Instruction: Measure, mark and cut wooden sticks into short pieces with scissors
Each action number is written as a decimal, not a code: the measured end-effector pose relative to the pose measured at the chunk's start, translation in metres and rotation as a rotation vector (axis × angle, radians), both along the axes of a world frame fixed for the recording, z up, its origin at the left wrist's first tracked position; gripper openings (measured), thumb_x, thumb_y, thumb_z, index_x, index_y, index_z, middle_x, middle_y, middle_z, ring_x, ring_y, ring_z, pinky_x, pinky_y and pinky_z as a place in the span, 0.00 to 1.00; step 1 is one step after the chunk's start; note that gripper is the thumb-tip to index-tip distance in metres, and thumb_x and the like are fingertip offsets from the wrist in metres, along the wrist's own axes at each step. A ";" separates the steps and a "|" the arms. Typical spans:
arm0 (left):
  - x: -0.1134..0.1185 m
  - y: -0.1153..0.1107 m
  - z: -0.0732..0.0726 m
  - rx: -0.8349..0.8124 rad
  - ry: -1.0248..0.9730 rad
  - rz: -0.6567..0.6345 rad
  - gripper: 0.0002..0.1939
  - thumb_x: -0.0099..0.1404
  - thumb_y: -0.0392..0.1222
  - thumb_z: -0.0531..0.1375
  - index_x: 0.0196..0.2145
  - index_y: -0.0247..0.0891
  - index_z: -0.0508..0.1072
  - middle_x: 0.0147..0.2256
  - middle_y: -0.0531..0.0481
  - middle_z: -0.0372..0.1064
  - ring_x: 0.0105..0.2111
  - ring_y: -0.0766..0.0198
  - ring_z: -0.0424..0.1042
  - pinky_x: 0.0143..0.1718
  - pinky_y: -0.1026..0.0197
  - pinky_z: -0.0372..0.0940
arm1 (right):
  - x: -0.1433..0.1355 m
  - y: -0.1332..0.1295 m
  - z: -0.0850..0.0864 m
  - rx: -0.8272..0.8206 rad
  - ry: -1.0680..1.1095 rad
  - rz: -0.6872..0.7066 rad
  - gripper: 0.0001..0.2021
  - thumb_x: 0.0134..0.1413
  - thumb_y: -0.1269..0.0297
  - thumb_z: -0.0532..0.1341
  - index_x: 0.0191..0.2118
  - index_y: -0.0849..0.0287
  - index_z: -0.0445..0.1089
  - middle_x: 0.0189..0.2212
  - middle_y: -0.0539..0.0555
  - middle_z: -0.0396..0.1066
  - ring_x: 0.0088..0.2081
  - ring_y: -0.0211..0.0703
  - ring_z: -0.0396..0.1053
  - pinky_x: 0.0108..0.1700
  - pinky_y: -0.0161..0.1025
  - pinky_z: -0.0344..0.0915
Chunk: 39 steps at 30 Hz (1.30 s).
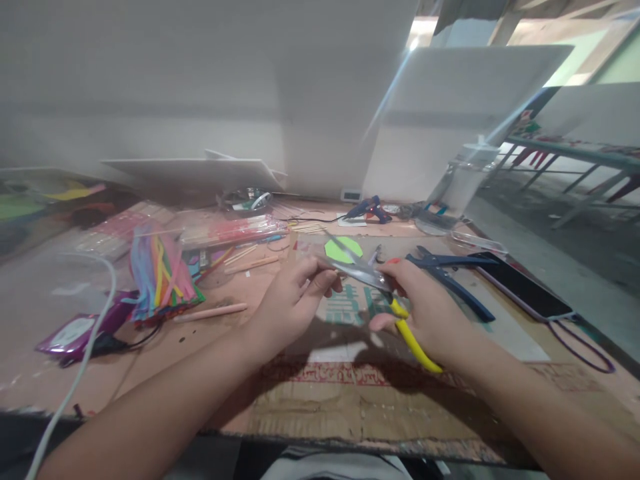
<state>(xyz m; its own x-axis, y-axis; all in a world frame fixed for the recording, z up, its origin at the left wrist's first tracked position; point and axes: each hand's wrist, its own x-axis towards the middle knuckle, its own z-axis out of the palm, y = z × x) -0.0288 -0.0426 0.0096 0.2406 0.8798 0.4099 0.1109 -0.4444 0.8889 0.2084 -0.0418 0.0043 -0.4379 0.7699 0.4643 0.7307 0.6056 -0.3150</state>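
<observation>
Yellow-handled scissors (411, 345) are in my right hand (425, 307), their grey blades pointing up and to the left and smeared by motion. My left hand (295, 297) has thumb and fingertips pinched together beside the blade ends. Whatever is between those fingers is too small or blurred to name. Just beyond the blades lies a bright green paper octagon (340, 249) on a pale sheet. Under both hands, the sheet bears green printed marks (345, 305). Dark blue-handled pliers (457, 290) rest to the right of my right hand.
A phone (525, 287) with a wrist cord lies at right. Behind are a blue glue gun (367, 209) and a clear bottle (460, 187). Colourful pipe cleaners (163, 277), a purple packet (75, 335) and wooden sticks (250, 265) occupy the left. A white cable (103, 313) crosses the left edge.
</observation>
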 end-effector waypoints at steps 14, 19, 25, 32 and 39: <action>0.003 -0.005 0.003 -0.084 -0.009 -0.008 0.09 0.69 0.43 0.57 0.31 0.40 0.68 0.26 0.52 0.67 0.31 0.64 0.71 0.31 0.63 0.66 | -0.006 -0.004 0.001 0.103 -0.059 0.071 0.28 0.59 0.43 0.63 0.53 0.63 0.65 0.40 0.59 0.67 0.39 0.52 0.66 0.41 0.45 0.64; 0.001 -0.003 0.002 0.013 0.072 -0.006 0.09 0.70 0.39 0.54 0.30 0.40 0.68 0.26 0.52 0.67 0.31 0.64 0.69 0.32 0.62 0.65 | -0.006 -0.004 0.002 0.079 -0.072 0.080 0.30 0.62 0.38 0.56 0.51 0.63 0.67 0.36 0.58 0.69 0.37 0.51 0.67 0.38 0.43 0.62; -0.001 0.000 -0.001 0.075 0.160 0.030 0.11 0.71 0.40 0.53 0.30 0.39 0.68 0.26 0.53 0.66 0.31 0.64 0.68 0.32 0.62 0.64 | -0.003 -0.005 -0.004 -0.028 -0.110 -0.009 0.26 0.61 0.37 0.55 0.43 0.59 0.69 0.30 0.53 0.70 0.29 0.46 0.65 0.31 0.39 0.57; 0.000 0.002 -0.004 0.032 0.073 -0.002 0.12 0.74 0.45 0.52 0.36 0.39 0.70 0.28 0.54 0.66 0.31 0.66 0.68 0.36 0.62 0.63 | -0.001 -0.001 -0.006 -0.121 0.009 -0.082 0.26 0.57 0.42 0.63 0.51 0.59 0.69 0.32 0.54 0.74 0.31 0.48 0.69 0.33 0.40 0.61; -0.003 0.009 -0.010 0.091 0.042 0.028 0.13 0.74 0.45 0.53 0.33 0.38 0.69 0.30 0.52 0.66 0.33 0.65 0.66 0.36 0.62 0.62 | -0.004 0.001 -0.001 0.022 -0.044 -0.002 0.24 0.57 0.47 0.65 0.49 0.62 0.67 0.37 0.57 0.71 0.34 0.49 0.68 0.33 0.40 0.60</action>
<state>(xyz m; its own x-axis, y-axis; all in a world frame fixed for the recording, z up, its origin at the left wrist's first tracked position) -0.0319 -0.0336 -0.0008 0.2349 0.8460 0.4787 0.1609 -0.5195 0.8392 0.2046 -0.0410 0.0035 -0.4565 0.7610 0.4609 0.7452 0.6101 -0.2692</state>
